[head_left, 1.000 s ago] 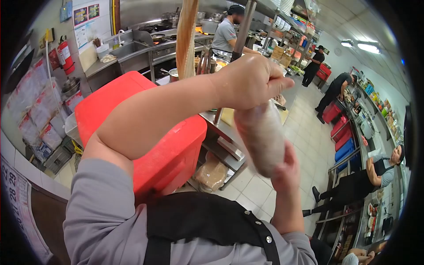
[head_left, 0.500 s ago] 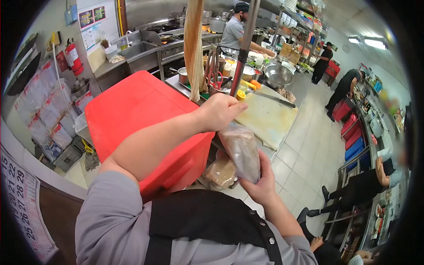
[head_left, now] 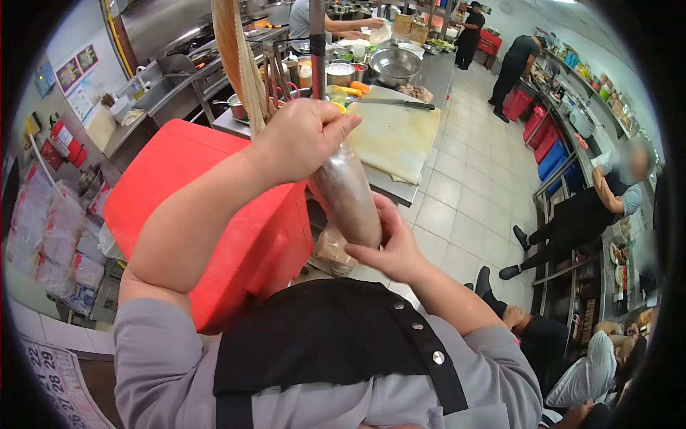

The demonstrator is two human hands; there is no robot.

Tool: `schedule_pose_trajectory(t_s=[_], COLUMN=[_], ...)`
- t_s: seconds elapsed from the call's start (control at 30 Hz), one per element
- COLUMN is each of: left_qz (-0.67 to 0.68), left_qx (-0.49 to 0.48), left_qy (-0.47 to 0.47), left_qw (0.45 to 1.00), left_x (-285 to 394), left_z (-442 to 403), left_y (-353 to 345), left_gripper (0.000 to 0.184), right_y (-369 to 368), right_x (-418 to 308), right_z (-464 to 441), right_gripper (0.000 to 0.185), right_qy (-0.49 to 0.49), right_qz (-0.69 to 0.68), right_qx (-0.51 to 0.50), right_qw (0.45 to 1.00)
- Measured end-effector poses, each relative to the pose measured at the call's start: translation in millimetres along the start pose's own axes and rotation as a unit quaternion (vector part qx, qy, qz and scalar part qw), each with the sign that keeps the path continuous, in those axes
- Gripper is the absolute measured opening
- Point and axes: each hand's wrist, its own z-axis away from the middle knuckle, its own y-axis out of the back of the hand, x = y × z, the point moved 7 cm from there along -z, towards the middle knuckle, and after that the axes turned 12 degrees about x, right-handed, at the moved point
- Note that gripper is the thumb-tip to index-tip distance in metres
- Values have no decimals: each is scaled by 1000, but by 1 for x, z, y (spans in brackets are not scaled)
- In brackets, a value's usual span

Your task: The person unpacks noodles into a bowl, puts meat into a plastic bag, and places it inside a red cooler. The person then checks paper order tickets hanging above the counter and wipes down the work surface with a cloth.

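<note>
A clear plastic bag with greyish-brown contents [head_left: 348, 196] hangs in front of my chest. My left hand [head_left: 304, 139] is closed around its gathered top, with the thumb pointing right. Around the bag's lower right side curve the fingers and thumb of my right hand [head_left: 389, 243], supporting it near the bottom. What exactly is inside the bag cannot be made out. Behind the bag lies a large red cooler box [head_left: 179, 171], and beyond it to the right a pale cutting board [head_left: 393, 136] with a knife [head_left: 400, 104] along its far edge.
A metal bowl [head_left: 395, 66], pots and utensils stand on the steel counter. A metal post [head_left: 317, 50] rises behind my left hand. A person with folded arms [head_left: 607, 196] stands at right; others work farther back. Another wrapped bag [head_left: 334, 247] sits under the counter.
The view has shifted to the right. The bag, tilted and blurred earlier, has moved left in view, still between both hands. More people show at the lower right.
</note>
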Motion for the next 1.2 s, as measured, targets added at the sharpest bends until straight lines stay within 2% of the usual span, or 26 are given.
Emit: schedule_pose_trajectory(t_s=[0.03,0.07,0.17,0.23,0.27,0.3,0.37,0.43,0.47,0.57,0.6,0.7,0.73,0.77,0.8,0.83,0.93,1.0,1.07,1.1,1.13,1.17,1.2], left_qz=[-1,-3,-14,-20,-23,-16,-2,28,43,39,32,122,225,343,398,449,556,615,670,696,719,691,658], left_qx=[-11,-22,-52,-34,-25,-30,-35,-77,-95,-52,-53,-87,-92,-100,-112,-122,-70,-35,0,18,42,93,147], left_qy=[5,9,9,11,13,12,11,37,50,100,122,259,318,347,360,366,369,339,317,311,304,286,268], left_qw=[1000,1000,998,999,999,999,999,996,993,993,991,954,916,867,837,805,742,711,671,647,624,658,688], left_x=[7,11,14,-3,-11,-13,-15,-4,0,-33,-51,-86,-90,-92,-91,-88,-67,-68,-67,-60,-55,-60,-70], left_z=[-2,-4,1,2,3,6,10,11,11,14,18,41,49,58,66,71,81,87,96,102,108,117,129], left_y=[2,2,-3,-12,-16,-19,-24,-23,-24,-36,-43,-59,-64,-71,-74,-74,-67,-62,-55,-51,-46,-40,-36], left_gripper=[47,46,45,45,44,45,45,46,46,48,50,47,42,36,33,31,26,27,32,35,39,41,43], right_y=[-6,-6,-7,0,4,5,0,0,1,-6,-7,-9,-6,-9,-9,-9,-20,-31,-42,-46,-56,-66,-75], right_x=[18,30,4,18,23,24,23,25,29,25,25,22,21,13,21,29,45,48,38,25,19,13,12], right_z=[4,11,9,3,5,5,16,29,27,19,18,23,25,22,23,23,25,21,16,13,9,6,5], right_gripper=[80,78,74,74,75,82,81,79,82,90,96,98,97,95,95,96,92,87,82,79,76,73,71], right_qy=[-109,-208,-257,-256,-222,-197,-274,-363,-355,-282,-219,-298,-321,-321,-326,-326,-346,-336,-331,-332,-346,-361,-384], right_qz=[-229,-438,-547,-380,-270,-186,-296,-540,-484,-371,-288,-310,-342,-383,-396,-409,-483,-526,-586,-621,-619,-617,-570], right_qx=[-151,-287,-250,-68,-29,-37,-98,-96,-93,-102,-126,-105,-102,-110,-111,-114,-124,-135,-191,-241,-225,-208,-124], right_qw=[956,826,756,886,937,962,910,754,794,879,924,897,878,859,851,845,795,769,715,668,668,668,716])
